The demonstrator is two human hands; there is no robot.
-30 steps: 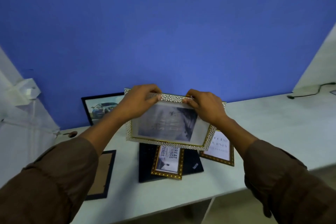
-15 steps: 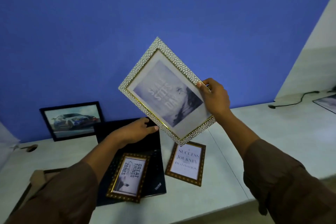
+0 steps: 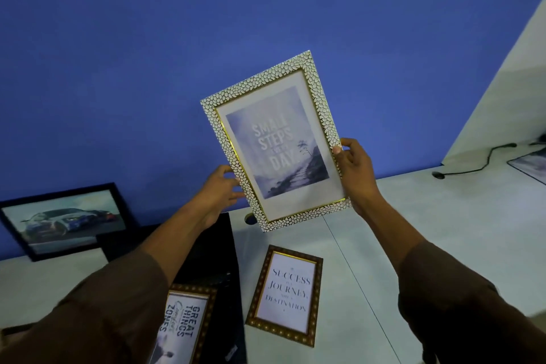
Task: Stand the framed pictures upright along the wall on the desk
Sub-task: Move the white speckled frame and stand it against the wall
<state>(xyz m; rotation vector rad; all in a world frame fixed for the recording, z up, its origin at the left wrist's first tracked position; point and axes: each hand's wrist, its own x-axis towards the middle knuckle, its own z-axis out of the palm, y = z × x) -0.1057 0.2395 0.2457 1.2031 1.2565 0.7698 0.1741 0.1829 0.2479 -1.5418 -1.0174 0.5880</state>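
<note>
a: what's held?
b: one rectangular pebble-textured frame (image 3: 276,139), white cobbled border with a gold inner edge, glossy misty print. it's up in the air before the blue wall (image 3: 177,23), tilted, portrait way.
a: the grip?
b: left hand (image 3: 220,186) clasps its left edge, right hand (image 3: 354,168) its right edge.
a: the others?
b: three. below the grip, two gold-brown beaded frames (image 3: 285,294) (image 3: 186,325) lie flat on the pale desk (image 3: 428,230); left of it, one black car frame (image 3: 65,220) leans on the wall.
</note>
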